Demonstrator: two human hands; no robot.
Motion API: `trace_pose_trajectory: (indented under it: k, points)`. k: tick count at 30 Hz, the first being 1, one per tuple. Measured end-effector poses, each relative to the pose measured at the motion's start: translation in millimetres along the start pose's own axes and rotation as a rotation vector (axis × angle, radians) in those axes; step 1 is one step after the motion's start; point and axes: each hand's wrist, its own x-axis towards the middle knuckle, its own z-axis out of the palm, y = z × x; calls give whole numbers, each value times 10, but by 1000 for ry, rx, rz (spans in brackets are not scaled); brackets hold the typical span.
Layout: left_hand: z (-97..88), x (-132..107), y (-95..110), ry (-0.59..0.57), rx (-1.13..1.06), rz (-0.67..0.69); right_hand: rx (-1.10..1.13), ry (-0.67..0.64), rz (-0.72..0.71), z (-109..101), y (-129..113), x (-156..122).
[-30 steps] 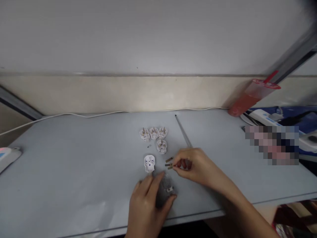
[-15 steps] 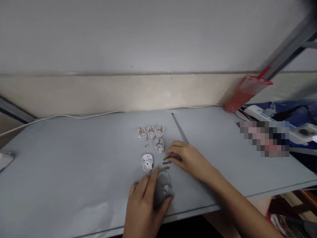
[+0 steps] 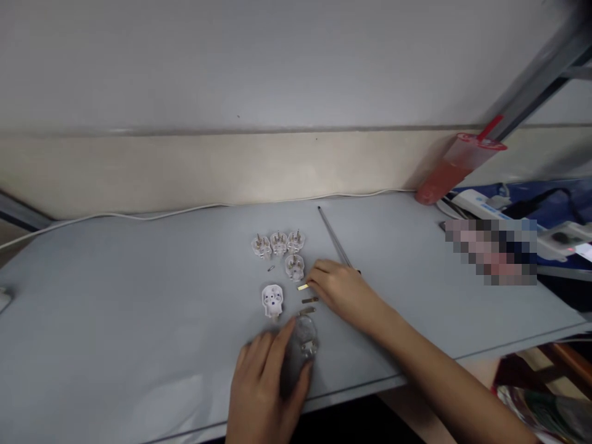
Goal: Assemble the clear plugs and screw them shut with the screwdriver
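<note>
My right hand [image 3: 340, 287] pinches the end of a brass plug pin [image 3: 302, 287] at the tabletop. Two more metal pins lie just below it, a darker brass pin [image 3: 309, 300] and a greyish pin [image 3: 307, 311]. Curved around a clear plug cover [image 3: 306, 333], my left hand [image 3: 263, 376] has its index fingertip at the upper left edge and its thumb at the lower end. A white plug base [image 3: 272, 300] lies left of the pins. Beyond are several plug bases with upright pins, among them the nearest plug base [image 3: 295, 267].
A small metal piece [image 3: 271, 268] lies near the plug bases. Behind my right hand is a thin rod-like tool [image 3: 335, 237]. At the right stand a red-lidded cup [image 3: 446, 172] and a white power strip [image 3: 481, 206]. A cable [image 3: 185, 213] runs along the wall.
My right fingers have closed on the top brass pin, now angled more level and shining. My left thumb has drawn in toward the clear cover. The view has shifted slightly.
</note>
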Motion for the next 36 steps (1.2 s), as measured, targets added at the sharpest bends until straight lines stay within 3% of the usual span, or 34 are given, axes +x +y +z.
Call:
trace_pose_trajectory:
  k: [6, 12, 16, 19, 25, 36]
  points:
    - [-16, 1, 18, -12, 3, -29, 57, 40, 22, -28, 15, -9]
    - [-11, -1, 17, -17, -6, -53, 283, 162, 74, -158, 105, -98]
    - [-26, 35, 22, -33, -22, -84, 429, 136, 88, -168, 50, -211]
    - [-42, 70, 25, -52, -37, -100, 512, 84, 101, -111, -66, -311]
    - [-38, 106, 14, -94, -54, -116, 444, 67, 144, 90, -220, -426]
    - [-66, 88, -19, -55, -204, -126, 487, 213, 116, 262, -203, -425]
